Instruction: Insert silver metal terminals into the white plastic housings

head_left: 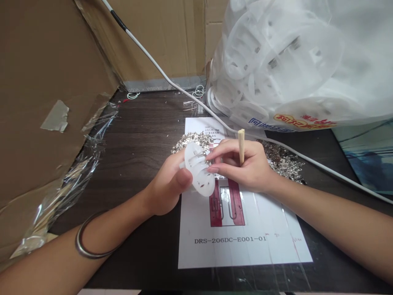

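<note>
My left hand (167, 180) is closed round the edge of a white plastic disc (205, 184), its thumb in front. The disc is tilted, and its face has raised ribs and small slots. At the disc's right side is my right hand (253, 166), thumb and index finger close together at the ribs. A wooden stick (241, 145) stands up out of the right hand, tucked between the fingers. A small metal piece may be at the fingertips, but I cannot make it out. Behind the disc lies a heap of small metal terminals (193, 139).
A printed sheet (245, 254) lies beneath the hands. Another heap of metal pieces (287, 164) is beyond the right wrist. A large clear bag (285, 61) full of white discs stands at the back right. A white cable (159, 71) crosses the table; cardboard (37, 102) walls the left.
</note>
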Demonstrator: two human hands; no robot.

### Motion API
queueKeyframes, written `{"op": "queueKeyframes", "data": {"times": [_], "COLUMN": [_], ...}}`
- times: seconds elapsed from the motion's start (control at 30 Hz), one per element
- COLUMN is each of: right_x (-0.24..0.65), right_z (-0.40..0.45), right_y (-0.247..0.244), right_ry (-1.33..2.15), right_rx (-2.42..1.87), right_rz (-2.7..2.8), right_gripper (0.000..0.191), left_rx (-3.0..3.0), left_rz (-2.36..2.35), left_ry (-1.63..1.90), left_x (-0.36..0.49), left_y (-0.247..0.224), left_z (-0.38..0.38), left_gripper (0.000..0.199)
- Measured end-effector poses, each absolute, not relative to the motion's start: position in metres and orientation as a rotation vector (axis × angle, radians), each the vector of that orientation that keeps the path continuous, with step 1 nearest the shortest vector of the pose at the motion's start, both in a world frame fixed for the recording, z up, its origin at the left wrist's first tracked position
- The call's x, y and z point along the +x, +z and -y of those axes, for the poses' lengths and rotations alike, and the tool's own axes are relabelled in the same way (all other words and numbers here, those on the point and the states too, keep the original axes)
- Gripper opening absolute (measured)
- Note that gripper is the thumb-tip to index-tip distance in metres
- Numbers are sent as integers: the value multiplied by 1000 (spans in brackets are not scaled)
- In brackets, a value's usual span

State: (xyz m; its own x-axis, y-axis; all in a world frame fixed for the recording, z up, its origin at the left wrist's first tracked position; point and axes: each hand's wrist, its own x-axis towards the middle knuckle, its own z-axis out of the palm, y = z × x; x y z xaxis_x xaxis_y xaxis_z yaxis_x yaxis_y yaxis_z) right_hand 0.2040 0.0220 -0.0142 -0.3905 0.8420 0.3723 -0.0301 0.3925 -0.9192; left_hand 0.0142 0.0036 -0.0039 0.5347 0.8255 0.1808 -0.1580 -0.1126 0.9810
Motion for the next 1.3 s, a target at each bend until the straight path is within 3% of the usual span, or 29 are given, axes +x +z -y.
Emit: {"op": "queueKeyframes", "data": {"times": [0.13, 0.33, 0.6, 0.77, 0.9, 1.13, 1.2, 1.3], "right_x": [202, 197, 197, 201, 204, 198, 197, 199], "right_z": [-25, -21, -15, -16, -14, -18, -21, -25], "right_y": [-15, -19, -14, -15, -20, -14, -12, -11], "right_ry": [1008, 743, 576, 675, 792, 1126, 1245, 1471], "right_rx": [-541, -380, -357, -355, -544, -906, -901, -781], "right_rz": [1707, 1800, 1862, 1917, 1740, 1259, 1190, 1111], "right_gripper": [11, 35, 46, 51, 34, 62, 57, 26], "left_rx": [1432, 1340, 1261, 1380, 1435, 1444, 1460, 1499], "left_rz": [-572, -509, -543, -580, -620, -607, -600, -605], "left_ry": [939, 996, 1120, 1098, 1056, 977, 966, 957], "left_x": [16, 17, 16, 16, 18, 16, 15, 15], "left_y": [-2, -2, -8, -5, -3, -5, -7, -7], "left_z": [-4, -4, -5, -6, -5, 0, 0, -2], "left_gripper": [59, 69, 67, 72, 64, 66, 68, 67]}}
